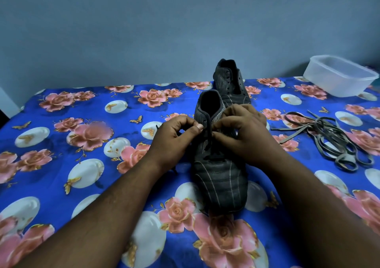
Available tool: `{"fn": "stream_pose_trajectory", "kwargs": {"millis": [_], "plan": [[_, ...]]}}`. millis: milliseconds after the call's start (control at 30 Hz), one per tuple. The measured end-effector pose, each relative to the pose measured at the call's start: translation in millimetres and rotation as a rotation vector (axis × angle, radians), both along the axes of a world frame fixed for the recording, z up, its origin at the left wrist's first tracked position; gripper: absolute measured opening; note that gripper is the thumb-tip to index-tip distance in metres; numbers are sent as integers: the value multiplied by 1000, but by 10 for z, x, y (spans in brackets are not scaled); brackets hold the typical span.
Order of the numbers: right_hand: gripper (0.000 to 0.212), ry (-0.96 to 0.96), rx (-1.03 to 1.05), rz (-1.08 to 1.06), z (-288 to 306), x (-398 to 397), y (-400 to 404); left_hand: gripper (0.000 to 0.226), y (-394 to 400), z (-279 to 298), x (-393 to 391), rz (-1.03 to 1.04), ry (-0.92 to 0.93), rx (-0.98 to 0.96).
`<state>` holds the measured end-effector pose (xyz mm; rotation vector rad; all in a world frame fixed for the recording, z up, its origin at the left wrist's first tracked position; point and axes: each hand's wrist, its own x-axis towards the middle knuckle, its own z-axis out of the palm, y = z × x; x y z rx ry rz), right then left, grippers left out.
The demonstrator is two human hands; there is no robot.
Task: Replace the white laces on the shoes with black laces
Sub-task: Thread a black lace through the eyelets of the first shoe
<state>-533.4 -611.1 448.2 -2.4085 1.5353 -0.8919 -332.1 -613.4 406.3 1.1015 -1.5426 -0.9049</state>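
A dark striped shoe (220,177) lies in front of me on the flowered blue cloth (61,144), toe towards me. My left hand (174,136) pinches a black lace (208,142) at the left eyelets near the tongue. My right hand (240,132) pinches at the right eyelets, its fingers curled over the shoe's upper. A second dark shoe (230,82) stands behind the first, its eyelets bare. A tangle of greyish-white laces (333,142) lies loose on the cloth to the right.
A clear plastic tub (339,76) sits at the back right corner of the cloth. A plain blue-grey wall rises behind the surface. The cloth's left edge drops off at the far left.
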Motion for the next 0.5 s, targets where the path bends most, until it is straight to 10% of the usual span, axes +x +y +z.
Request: {"fn": "stream_pose_trajectory", "kwargs": {"millis": [500], "plan": [[12,-42,-235,4,4,70,45,7,53,63,63,17,-67,-105]]}}
